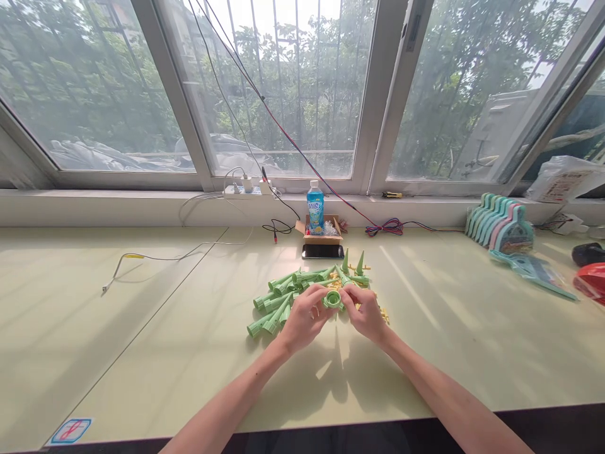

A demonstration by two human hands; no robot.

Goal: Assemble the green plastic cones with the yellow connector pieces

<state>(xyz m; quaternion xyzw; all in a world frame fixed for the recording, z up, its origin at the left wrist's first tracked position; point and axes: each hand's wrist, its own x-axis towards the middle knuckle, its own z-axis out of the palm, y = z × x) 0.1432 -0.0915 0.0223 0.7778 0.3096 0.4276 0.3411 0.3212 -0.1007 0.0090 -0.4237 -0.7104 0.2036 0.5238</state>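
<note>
Strong daylight from where I'm standing, coming in through the windows (307,132) ahead, with the sky (312,11) blown to white up top and haze across the glass. Left hand (307,316) and right hand (365,313) are backlit, dropping dark, soft-edged shadows toward the near side of the tabletop (165,384); pale sun streaks to the right. Wide-angle stretch splays the window frames (176,94) outward, and small print on the blue bottle (315,211) goes soft.
</note>
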